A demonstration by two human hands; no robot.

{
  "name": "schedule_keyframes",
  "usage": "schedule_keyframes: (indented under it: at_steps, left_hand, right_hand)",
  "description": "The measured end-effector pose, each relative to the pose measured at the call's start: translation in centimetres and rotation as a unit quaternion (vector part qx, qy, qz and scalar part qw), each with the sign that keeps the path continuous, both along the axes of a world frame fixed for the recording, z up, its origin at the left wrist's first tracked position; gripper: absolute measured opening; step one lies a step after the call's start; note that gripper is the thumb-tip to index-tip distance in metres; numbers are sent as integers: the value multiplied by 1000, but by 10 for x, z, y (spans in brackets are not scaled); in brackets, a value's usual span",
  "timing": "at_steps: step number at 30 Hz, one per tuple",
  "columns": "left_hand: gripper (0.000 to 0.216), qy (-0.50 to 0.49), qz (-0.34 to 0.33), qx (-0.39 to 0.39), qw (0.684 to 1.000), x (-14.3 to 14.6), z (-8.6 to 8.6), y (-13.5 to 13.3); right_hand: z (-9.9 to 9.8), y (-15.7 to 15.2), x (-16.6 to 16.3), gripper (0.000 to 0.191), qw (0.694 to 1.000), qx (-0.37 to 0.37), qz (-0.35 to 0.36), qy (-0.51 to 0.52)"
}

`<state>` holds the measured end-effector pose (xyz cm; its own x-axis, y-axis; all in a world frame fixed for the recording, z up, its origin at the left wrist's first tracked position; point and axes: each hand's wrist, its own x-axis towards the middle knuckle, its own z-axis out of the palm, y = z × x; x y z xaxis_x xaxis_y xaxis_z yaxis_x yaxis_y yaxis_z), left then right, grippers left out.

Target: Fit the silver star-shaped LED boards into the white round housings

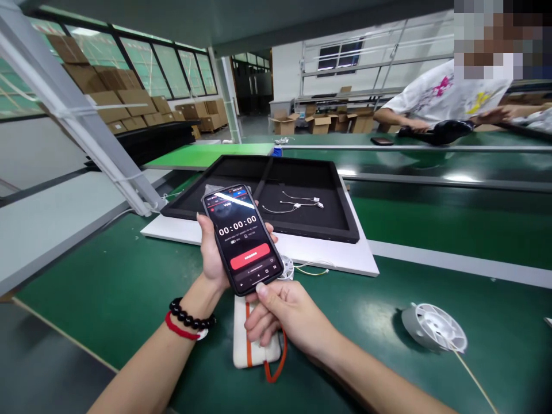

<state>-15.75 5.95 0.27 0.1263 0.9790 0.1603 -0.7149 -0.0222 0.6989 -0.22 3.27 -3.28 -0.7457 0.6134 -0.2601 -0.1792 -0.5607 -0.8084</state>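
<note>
My left hand [212, 253] is wrapped round a smartphone [244, 241] in a dark case. Its lit screen reads 00:00:00 above a red button. At the phone's lower edge, my right hand [280, 310] has its thumb against the rim and its fingers curled below. Under that hand lies a white flat block [241, 339] with an orange stripe and an orange cord loop [282, 359], perhaps a power bank. Just behind the phone, a small white fan [286, 268] with a thin cable is partly hidden.
Beyond the phone, a black foam-edged tray [302, 227] holds several short white cables [297, 205] and rests on a white board [366, 264]. Another white fan [433, 328] lies at right on the green table [172, 356]. Across the bench, a person [440, 103] handles a black object [448, 132].
</note>
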Motion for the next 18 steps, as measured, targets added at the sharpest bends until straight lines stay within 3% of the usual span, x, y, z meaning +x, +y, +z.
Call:
schedule_keyframes:
  at_steps: [11,18]
  left_hand:
    - [108,-12,-7,-35,999,3,3,-1]
    - [112,-17,-15,-38,999,3,10,-7]
  right_hand:
    - [1,-3,2,76,1000,-12,0,-3]
    - [6,-5,10,64,1000,13,2,2]
